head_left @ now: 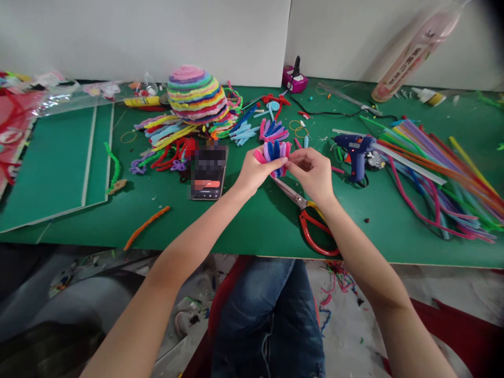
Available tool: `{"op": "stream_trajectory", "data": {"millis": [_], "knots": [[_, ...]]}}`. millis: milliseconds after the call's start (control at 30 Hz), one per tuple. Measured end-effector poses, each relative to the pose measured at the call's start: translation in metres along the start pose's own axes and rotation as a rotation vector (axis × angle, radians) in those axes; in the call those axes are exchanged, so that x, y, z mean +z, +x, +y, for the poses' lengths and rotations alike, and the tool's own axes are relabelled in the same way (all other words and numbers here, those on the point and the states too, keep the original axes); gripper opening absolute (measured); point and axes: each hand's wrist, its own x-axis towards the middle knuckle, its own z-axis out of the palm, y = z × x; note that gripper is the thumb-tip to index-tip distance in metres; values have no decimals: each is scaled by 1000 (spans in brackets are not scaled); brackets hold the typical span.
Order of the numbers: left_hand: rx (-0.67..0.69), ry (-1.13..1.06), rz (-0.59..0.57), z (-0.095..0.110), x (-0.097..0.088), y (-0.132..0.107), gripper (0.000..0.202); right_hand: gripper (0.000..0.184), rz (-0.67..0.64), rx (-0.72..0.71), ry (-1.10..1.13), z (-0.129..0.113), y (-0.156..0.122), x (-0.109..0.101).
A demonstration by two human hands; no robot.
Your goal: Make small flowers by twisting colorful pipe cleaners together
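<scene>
My left hand (252, 170) and my right hand (313, 173) meet above the green table (260, 220), both closed on a small bundle of folded pipe cleaners (273, 153) in pink, purple and blue. The left hand grips it from the left, and the right hand's fingers pinch its right side. Red-handled scissors (311, 220) lie on the table just under my right wrist. A second folded pipe-cleaner bundle (272, 130) lies just behind the hands.
A striped pipe-cleaner dome (197, 94) stands at the back with loose looped pieces around it. A phone (208, 173) lies left of my hands. A blue glue gun (356, 149) and a long spread of pipe cleaners (444, 173) are on the right. Green boards (51, 157) lie at the left.
</scene>
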Motion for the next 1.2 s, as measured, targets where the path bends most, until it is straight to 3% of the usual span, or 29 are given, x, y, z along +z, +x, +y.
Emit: {"op": "stream_trajectory", "data": {"millis": [267,467,1200], "knots": [[6,-70,50,0,-4,4,23,10,-46,37,-40,-2,3,-5],[-19,-144,102,-5,-6,7,24,12,-153,60,-59,-6,3,-10],[-48,-233,141,-6,1,4,24,19,-159,164,19,-1,0,-2]]}}
